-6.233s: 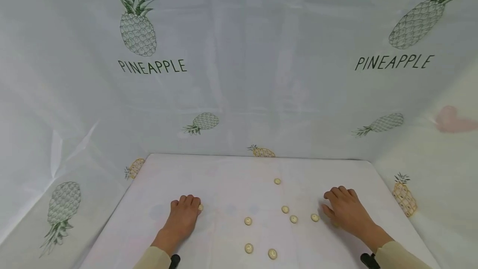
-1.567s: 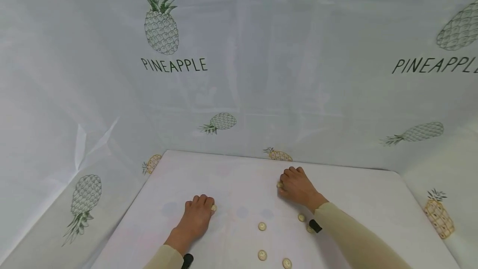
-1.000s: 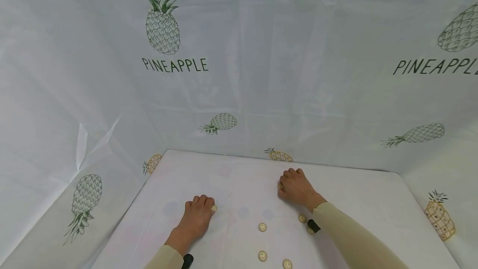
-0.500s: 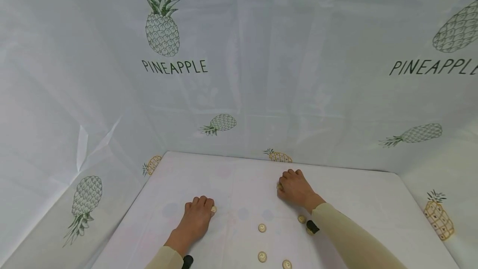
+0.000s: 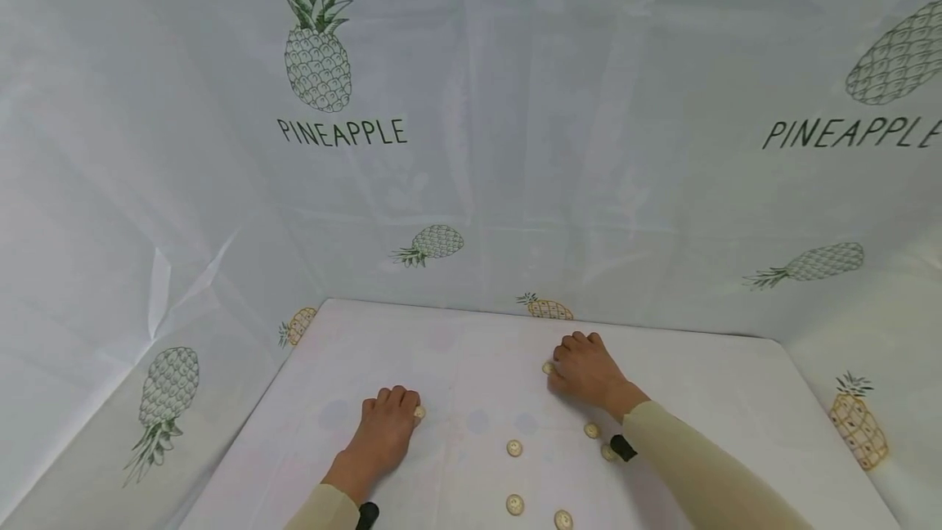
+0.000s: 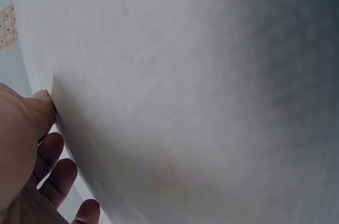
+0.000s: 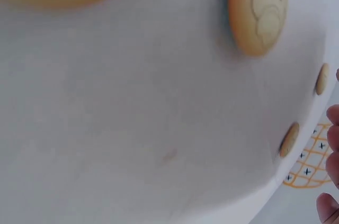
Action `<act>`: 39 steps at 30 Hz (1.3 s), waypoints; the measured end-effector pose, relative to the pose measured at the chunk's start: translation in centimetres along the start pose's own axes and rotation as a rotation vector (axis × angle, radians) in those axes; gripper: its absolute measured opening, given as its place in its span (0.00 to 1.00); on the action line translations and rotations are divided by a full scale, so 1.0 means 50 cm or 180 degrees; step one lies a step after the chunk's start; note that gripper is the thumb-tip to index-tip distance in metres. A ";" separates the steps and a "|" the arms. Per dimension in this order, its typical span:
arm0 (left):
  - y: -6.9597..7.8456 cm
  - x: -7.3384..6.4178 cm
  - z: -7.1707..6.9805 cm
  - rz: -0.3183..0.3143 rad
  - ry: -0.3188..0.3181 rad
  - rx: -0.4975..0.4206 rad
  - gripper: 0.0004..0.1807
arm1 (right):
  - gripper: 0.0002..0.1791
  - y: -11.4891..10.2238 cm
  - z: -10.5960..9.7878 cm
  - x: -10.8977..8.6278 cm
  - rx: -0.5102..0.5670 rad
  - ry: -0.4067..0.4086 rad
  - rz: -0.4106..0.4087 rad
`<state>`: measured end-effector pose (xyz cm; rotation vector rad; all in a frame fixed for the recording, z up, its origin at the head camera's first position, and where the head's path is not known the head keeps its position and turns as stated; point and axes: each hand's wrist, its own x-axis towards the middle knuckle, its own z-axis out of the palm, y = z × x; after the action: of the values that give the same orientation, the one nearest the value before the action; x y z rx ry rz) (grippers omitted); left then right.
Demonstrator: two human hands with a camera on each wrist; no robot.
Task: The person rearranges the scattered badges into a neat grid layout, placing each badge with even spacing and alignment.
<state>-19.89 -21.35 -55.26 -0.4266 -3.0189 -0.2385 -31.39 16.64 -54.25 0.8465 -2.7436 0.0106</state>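
Stretching over the worktop (image 5: pixel 692 391), the right hand (image 5: pixel 586 370) has a disc (image 5: pixel 548 368) at nine o'clock, the left hand (image 5: pixel 384 428) another disc (image 5: pixel 419 413) at three; whether either grip pinches, I can't tell. Staying low suits flat discs.

Cream discs (image 5: pixel 514 505) bear line drawings (image 7: pixel 269 17); the worktop (image 5: pixel 471 350) is white, the grey-white sheet (image 5: pixel 515 145) printed with green and yellow pineapples (image 5: pixel 318 68).
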 end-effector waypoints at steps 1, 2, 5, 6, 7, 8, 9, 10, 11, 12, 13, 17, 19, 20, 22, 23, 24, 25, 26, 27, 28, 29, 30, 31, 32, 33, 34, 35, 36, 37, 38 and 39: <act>0.000 0.000 0.000 -0.0001 -0.0001 0.0013 0.09 | 0.13 0.003 -0.005 -0.006 0.0010 0.0026 -0.0002; 0.000 0.000 0.000 -0.0002 -0.0005 0.0023 0.09 | 0.13 0.006 -0.009 -0.011 -0.0010 0.0052 -0.0012; -0.002 0.001 0.003 0.0002 -0.0009 0.0039 0.09 | 0.13 0.015 -0.021 -0.031 0.0019 0.0109 0.0048; -0.002 0.002 0.004 0.0007 -0.0007 0.0031 0.09 | 0.13 0.018 -0.025 -0.038 0.0030 0.0116 0.0094; -0.002 0.002 0.005 0.0002 -0.0009 0.0022 0.09 | 0.12 0.021 -0.028 -0.045 0.0031 0.0111 0.0141; -0.002 0.002 0.006 -0.0001 -0.0017 0.0012 0.09 | 0.12 0.024 -0.031 -0.053 0.0044 0.0106 0.0194; -0.002 0.002 0.007 -0.0009 -0.0023 0.0005 0.09 | 0.12 0.028 -0.035 -0.062 0.0067 0.0093 0.0251; -0.002 0.002 0.008 -0.0021 -0.0036 -0.0004 0.09 | 0.12 0.031 -0.038 -0.071 0.0078 0.0088 0.0302; -0.002 0.002 0.010 -0.0034 -0.0045 -0.0007 0.10 | 0.12 0.035 -0.041 -0.080 0.0078 0.0084 0.0343; -0.002 0.002 0.011 -0.0051 -0.0062 0.0004 0.10 | 0.11 0.038 -0.045 -0.089 0.0081 0.0098 0.0371; -0.002 0.001 0.012 -0.0062 -0.0071 0.0014 0.11 | 0.11 0.042 -0.049 -0.099 0.0088 0.0113 0.0385; -0.004 0.001 0.014 -0.0075 -0.0064 0.0030 0.11 | 0.09 0.060 -0.056 -0.139 0.0098 0.0220 0.0413; -0.004 0.000 0.012 -0.0064 -0.0044 0.0031 0.11 | 0.08 0.070 -0.059 -0.160 0.0104 0.0273 0.0426; -0.004 0.000 0.011 -0.0066 -0.0041 0.0031 0.11 | 0.08 0.077 -0.058 -0.170 0.0089 0.0290 0.0437; -0.002 0.000 0.009 -0.0061 -0.0013 0.0036 0.11 | 0.08 0.087 -0.061 -0.191 0.0069 0.0315 0.0460; -0.002 0.000 0.008 -0.0069 -0.0015 0.0026 0.11 | 0.08 0.091 -0.062 -0.201 0.0054 0.0321 0.0472; -0.001 0.000 0.009 -0.0077 -0.0014 0.0036 0.11 | 0.08 0.095 -0.064 -0.212 0.0043 0.0324 0.0482; -0.001 -0.001 0.009 -0.0081 -0.0006 0.0033 0.12 | 0.07 0.098 -0.066 -0.222 0.0046 0.0319 0.0495; -0.001 -0.001 0.009 -0.0092 -0.0013 0.0035 0.12 | 0.07 0.100 -0.068 -0.233 0.0035 0.0312 0.0505; 0.000 0.000 0.010 -0.0087 -0.0005 0.0031 0.12 | 0.07 0.101 -0.071 -0.244 0.0031 0.0309 0.0513; 0.000 -0.001 0.011 -0.0090 -0.0009 0.0029 0.12 | 0.07 0.102 -0.073 -0.255 0.0033 0.0299 0.0521; 0.000 -0.001 0.012 -0.0084 -0.0003 0.0026 0.11 | 0.07 0.103 -0.074 -0.266 0.0025 0.0288 0.0528; 0.000 -0.001 0.011 -0.0081 0.0000 0.0023 0.11 | 0.07 0.103 -0.076 -0.277 0.0034 0.0279 0.0531; 0.000 0.000 0.012 -0.0080 -0.0004 0.0016 0.11 | 0.08 0.102 -0.076 -0.288 0.0029 0.0269 0.0528; 0.000 0.000 0.012 -0.0075 -0.0005 0.0010 0.11 | 0.08 0.101 -0.077 -0.299 0.0021 0.0265 0.0518; 0.000 0.000 0.012 -0.0067 0.0000 0.0013 0.11 | 0.08 0.100 -0.077 -0.309 0.0017 0.0262 0.0510; -0.001 0.000 0.012 -0.0065 -0.0004 0.0022 0.11 | 0.09 0.099 -0.077 -0.319 0.0011 0.0273 0.0494; -0.002 0.001 0.013 -0.0053 0.0006 0.0038 0.11 | 0.10 0.097 -0.077 -0.328 0.0005 0.0282 0.0481; -0.003 0.001 0.014 -0.0044 0.0005 0.0053 0.11 | 0.11 0.095 -0.077 -0.336 0.0003 0.0275 0.0479; -0.004 0.002 0.015 -0.0026 0.0019 0.0070 0.10 | 0.12 0.093 -0.077 -0.344 0.0000 0.0270 0.0482; -0.004 0.002 0.015 -0.0008 0.0034 0.0098 0.10 | 0.13 0.091 -0.076 -0.352 -0.0010 0.0280 0.0476; -0.005 0.003 0.017 0.0008 0.0051 0.0140 0.11 | 0.14 0.088 -0.074 -0.359 -0.0019 0.0294 0.0477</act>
<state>-20.14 -21.43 -56.10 -0.4228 -3.0013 -0.1742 -18.69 30.53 -54.96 0.6209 -2.7117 0.0689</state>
